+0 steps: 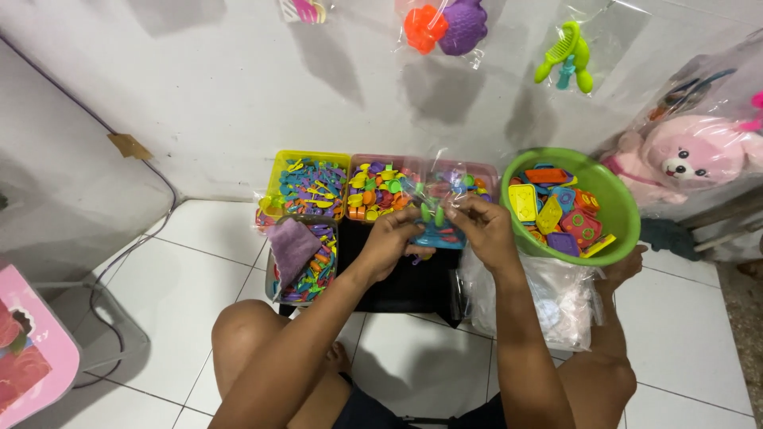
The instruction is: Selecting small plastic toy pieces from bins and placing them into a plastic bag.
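Clear plastic bag of small coloured toy pieces is pinched between left hand and right hand, above trays of mixed toy bits; beside them, a green bowl holds flat colourful toy pieces.

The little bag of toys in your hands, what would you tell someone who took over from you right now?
Left hand and right hand: both pinch the clear bag, which already has small toys inside and looks open at the top.
Nearby: yellow tray, pink tray and a third tray of small toys by a purple cloth; green bowl of bigger pieces at right; pile of clear bags below.
Done: a few toys bagged.
Left: closing it, probably.
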